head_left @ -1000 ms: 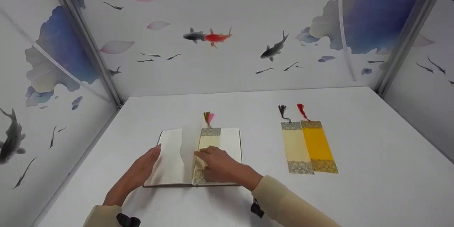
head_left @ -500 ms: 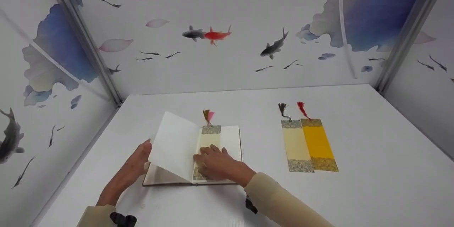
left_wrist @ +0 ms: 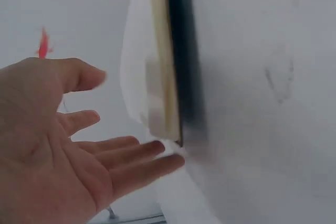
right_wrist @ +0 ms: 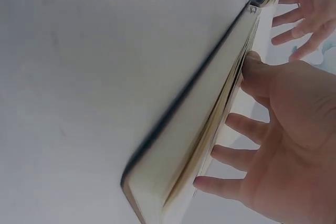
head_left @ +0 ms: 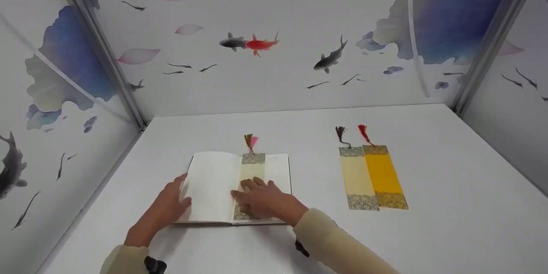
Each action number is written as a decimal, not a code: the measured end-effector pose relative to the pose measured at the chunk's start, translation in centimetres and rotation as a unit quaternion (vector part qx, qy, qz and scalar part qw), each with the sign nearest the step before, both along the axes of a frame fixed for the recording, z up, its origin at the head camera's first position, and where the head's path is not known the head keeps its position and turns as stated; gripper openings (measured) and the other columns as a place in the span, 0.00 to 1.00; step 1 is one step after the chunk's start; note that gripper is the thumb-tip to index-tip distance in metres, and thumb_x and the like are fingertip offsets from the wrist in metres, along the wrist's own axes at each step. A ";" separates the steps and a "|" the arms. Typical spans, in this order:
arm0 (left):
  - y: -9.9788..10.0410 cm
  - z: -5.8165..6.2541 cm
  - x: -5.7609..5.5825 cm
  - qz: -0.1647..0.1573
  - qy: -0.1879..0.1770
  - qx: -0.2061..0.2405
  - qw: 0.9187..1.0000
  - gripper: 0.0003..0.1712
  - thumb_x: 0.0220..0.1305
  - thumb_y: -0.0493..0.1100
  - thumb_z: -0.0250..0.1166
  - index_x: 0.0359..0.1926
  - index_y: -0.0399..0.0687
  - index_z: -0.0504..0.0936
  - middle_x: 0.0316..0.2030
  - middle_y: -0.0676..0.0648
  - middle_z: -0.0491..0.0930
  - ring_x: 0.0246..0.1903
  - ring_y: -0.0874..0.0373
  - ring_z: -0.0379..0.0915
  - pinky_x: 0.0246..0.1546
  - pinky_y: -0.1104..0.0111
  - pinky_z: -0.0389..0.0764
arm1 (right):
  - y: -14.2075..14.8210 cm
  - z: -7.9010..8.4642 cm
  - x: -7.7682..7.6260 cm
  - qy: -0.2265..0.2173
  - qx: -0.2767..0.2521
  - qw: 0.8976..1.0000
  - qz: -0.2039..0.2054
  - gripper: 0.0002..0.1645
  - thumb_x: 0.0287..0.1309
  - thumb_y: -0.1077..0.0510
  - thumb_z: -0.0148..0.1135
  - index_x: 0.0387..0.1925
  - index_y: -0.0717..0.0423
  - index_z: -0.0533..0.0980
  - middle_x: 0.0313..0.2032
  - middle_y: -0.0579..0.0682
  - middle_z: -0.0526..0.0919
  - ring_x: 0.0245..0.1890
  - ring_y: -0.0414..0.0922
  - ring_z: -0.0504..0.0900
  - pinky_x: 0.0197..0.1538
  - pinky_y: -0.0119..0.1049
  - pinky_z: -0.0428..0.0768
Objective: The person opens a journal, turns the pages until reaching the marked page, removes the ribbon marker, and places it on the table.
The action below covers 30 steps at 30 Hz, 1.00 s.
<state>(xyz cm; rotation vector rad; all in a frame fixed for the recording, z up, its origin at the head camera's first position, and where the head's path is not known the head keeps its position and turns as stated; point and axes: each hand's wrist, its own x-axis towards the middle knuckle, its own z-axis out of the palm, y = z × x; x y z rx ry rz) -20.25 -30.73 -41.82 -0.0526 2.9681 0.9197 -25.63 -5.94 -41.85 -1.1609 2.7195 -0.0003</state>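
An open notebook (head_left: 212, 188) with blank cream pages lies on the white table. Along the inner side of its right page, by the fold, is a cream bookmark (head_left: 252, 172) with patterned grey ends; olive and pink tassels (head_left: 251, 142) stick out past the top edge. My right hand (head_left: 261, 199) rests spread on this bookmark and covers its lower middle. In the right wrist view the fingertips (right_wrist: 218, 151) press down on the page side. At the notebook's left edge is my left hand (head_left: 169, 203), fingers extended and thumb apart, fingertips right beside the page corner in the left wrist view.
To the right lie a cream bookmark (head_left: 358, 175) with a dark tassel and a yellow bookmark (head_left: 386, 173) with a red tassel, side by side and slightly overlapping. White walls (head_left: 291, 8) painted with fish and petals enclose the table at the back and sides.
A page that stood raised near the fold has turned over to the left and now lies flat on the left side. My right hand has stayed on the bookmark.
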 end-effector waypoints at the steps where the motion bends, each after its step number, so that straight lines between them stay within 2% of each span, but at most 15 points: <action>1: 0.5 -0.2 0.0 -0.006 0.008 -0.030 1.000 0.36 0.64 0.40 0.53 0.69 0.37 0.49 0.65 0.26 0.52 0.63 0.31 0.53 0.58 0.42 0.61 | 0.0 0.0 0.0 0.002 0.000 1.000 0.000 0.29 0.66 0.46 0.45 0.68 0.35 0.55 0.68 0.49 0.58 0.69 0.55 0.56 0.63 0.57 0.62; 3: 1.5 -0.4 -0.1 -0.011 0.018 -0.081 0.996 0.36 0.60 0.37 0.55 0.68 0.39 0.53 0.65 0.26 0.53 0.64 0.32 0.52 0.57 0.39 0.59 | 0.1 0.0 0.1 0.007 -0.003 1.000 -0.002 0.29 0.66 0.46 0.45 0.67 0.34 0.56 0.68 0.49 0.58 0.68 0.55 0.56 0.63 0.57 0.62; 6: 2.7 -0.4 -0.3 -0.018 0.017 -0.122 0.992 0.35 0.59 0.35 0.56 0.67 0.42 0.57 0.65 0.27 0.53 0.64 0.32 0.51 0.55 0.33 0.54 | 0.0 -0.1 0.1 0.008 -0.010 1.000 -0.003 0.28 0.66 0.46 0.45 0.67 0.33 0.57 0.67 0.50 0.59 0.68 0.55 0.57 0.63 0.57 0.62; 8: 3.2 -0.3 -0.4 -0.030 0.005 -0.121 0.992 0.33 0.60 0.37 0.55 0.67 0.44 0.59 0.66 0.29 0.53 0.66 0.33 0.48 0.56 0.32 0.50 | 0.0 -0.3 0.2 0.008 -0.017 1.000 -0.005 0.28 0.66 0.47 0.46 0.66 0.32 0.57 0.67 0.50 0.60 0.68 0.56 0.57 0.63 0.57 0.62; 12: 3.6 -0.1 -1.0 -0.073 -0.024 -0.094 0.993 0.32 0.64 0.43 0.55 0.67 0.44 0.59 0.68 0.31 0.51 0.66 0.30 0.42 0.61 0.37 0.48 | 0.0 -0.5 0.3 0.007 -0.026 1.000 -0.009 0.27 0.66 0.47 0.47 0.66 0.31 0.59 0.66 0.50 0.61 0.68 0.56 0.57 0.63 0.58 0.62; 14: 3.6 -0.2 -1.3 -0.094 -0.045 -0.085 0.991 0.34 0.64 0.49 0.56 0.68 0.46 0.57 0.69 0.32 0.47 0.67 0.30 0.39 0.63 0.39 0.47 | 0.0 -0.5 0.3 0.007 -0.029 0.999 -0.011 0.27 0.66 0.47 0.47 0.65 0.31 0.60 0.66 0.50 0.61 0.68 0.56 0.58 0.62 0.58 0.62; 17: 3.5 -0.2 -1.8 -0.114 -0.088 -0.106 0.984 0.42 0.61 0.60 0.56 0.70 0.49 0.53 0.70 0.33 0.42 0.67 0.30 0.34 0.62 0.38 0.46 | 0.0 -0.5 0.4 0.011 -0.036 0.999 -0.011 0.26 0.64 0.47 0.49 0.63 0.30 0.62 0.65 0.50 0.63 0.67 0.56 0.59 0.62 0.59 0.63; 20: 3.5 -0.2 -2.2 -0.122 -0.123 -0.136 0.975 0.49 0.56 0.67 0.56 0.71 0.52 0.48 0.71 0.33 0.39 0.68 0.30 0.33 0.62 0.37 0.46 | -0.1 -0.4 0.6 0.023 -0.044 0.999 -0.005 0.25 0.64 0.48 0.51 0.62 0.32 0.64 0.64 0.51 0.65 0.65 0.55 0.62 0.60 0.58 0.65; 25: 3.8 -0.1 -2.5 -0.124 -0.141 -0.161 0.969 0.53 0.53 0.70 0.56 0.71 0.50 0.47 0.70 0.32 0.38 0.68 0.30 0.33 0.60 0.35 0.46 | -0.2 -0.3 0.9 0.046 -0.057 0.997 0.010 0.22 0.63 0.52 0.53 0.59 0.37 0.69 0.60 0.52 0.70 0.61 0.52 0.68 0.54 0.55 0.72; 28: 3.9 -0.3 -2.6 -0.124 -0.149 -0.168 0.966 0.54 0.53 0.71 0.55 0.72 0.51 0.46 0.70 0.32 0.37 0.68 0.30 0.31 0.60 0.34 0.44 | -0.3 -0.3 0.6 0.025 -0.087 0.996 -0.002 0.23 0.60 0.53 0.56 0.58 0.40 0.71 0.58 0.51 0.71 0.58 0.49 0.70 0.54 0.53 0.72; 30: 4.0 -0.4 -2.6 -0.124 -0.150 -0.166 0.967 0.53 0.54 0.71 0.55 0.72 0.51 0.45 0.70 0.33 0.36 0.68 0.30 0.30 0.60 0.34 0.42 | -0.2 -0.3 0.3 0.012 -0.118 0.993 -0.025 0.24 0.58 0.51 0.59 0.58 0.44 0.71 0.56 0.51 0.72 0.57 0.48 0.71 0.55 0.52 0.72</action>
